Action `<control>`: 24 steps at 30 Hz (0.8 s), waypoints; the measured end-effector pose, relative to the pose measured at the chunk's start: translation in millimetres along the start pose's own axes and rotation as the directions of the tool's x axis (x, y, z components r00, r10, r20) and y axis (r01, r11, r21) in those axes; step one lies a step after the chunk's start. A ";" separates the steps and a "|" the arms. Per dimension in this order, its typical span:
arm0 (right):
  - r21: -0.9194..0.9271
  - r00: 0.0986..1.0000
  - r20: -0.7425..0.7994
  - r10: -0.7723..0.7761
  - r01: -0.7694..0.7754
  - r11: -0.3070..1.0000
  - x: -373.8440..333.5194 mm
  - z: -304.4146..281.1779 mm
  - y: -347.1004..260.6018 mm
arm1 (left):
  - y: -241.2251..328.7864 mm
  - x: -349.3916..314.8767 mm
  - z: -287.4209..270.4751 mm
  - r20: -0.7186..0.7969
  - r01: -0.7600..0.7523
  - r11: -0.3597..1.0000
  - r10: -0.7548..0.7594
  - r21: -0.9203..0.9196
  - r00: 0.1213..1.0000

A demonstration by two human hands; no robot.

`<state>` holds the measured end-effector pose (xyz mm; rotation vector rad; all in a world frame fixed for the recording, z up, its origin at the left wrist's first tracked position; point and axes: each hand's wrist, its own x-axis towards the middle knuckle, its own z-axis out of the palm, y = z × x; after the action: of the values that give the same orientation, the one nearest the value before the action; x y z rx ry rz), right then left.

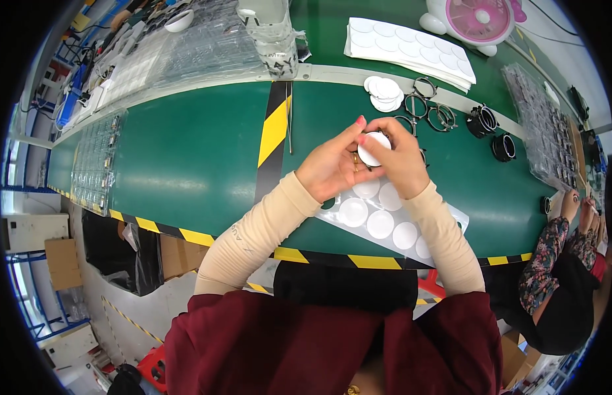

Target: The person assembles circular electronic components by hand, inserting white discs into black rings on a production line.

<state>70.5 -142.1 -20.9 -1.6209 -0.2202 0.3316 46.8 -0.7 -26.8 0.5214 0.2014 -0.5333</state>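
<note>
Between 2 hands: 1 disc (white).

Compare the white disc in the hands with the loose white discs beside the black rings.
Place: the held disc is between the left hand and right hand; the loose discs lie on the green table.
Count: the held disc appears single; the loose discs are several, overlapping.
Cover: the right thumb partly covers the held disc; no hand covers the loose discs.
Shared: both white and round.
</note>
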 end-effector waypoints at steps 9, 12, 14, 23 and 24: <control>0.158 1.000 0.018 -0.002 0.000 0.987 -7.2 -2.7 -3.4 | -0.2 0.5 5.7 0.029 0.025 1.000 -0.024 -0.014 0.999; 0.007 0.999 0.045 0.005 -0.005 1.000 -6.1 -3.4 -1.8 | -0.4 -1.6 6.5 0.033 0.011 1.000 -0.011 0.007 0.999; 0.007 0.994 0.104 0.023 -0.023 1.000 -8.6 -1.4 -6.7 | 1.0 -2.3 6.7 0.035 0.013 1.000 -0.013 0.017 0.999; 0.258 0.997 0.075 -0.012 -0.007 0.966 -9.8 -13.5 -9.9 | 1.5 -1.0 11.7 0.011 -0.057 0.998 0.057 -0.025 0.998; 0.256 0.997 0.071 -0.015 -0.003 0.967 -9.7 -12.8 -8.7 | 1.3 -0.7 13.5 0.012 -0.054 0.999 0.054 -0.008 0.998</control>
<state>66.4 -156.7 -10.8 -1.3543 -0.2276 0.3977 47.5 -6.5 -14.5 0.5144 0.1774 -0.4828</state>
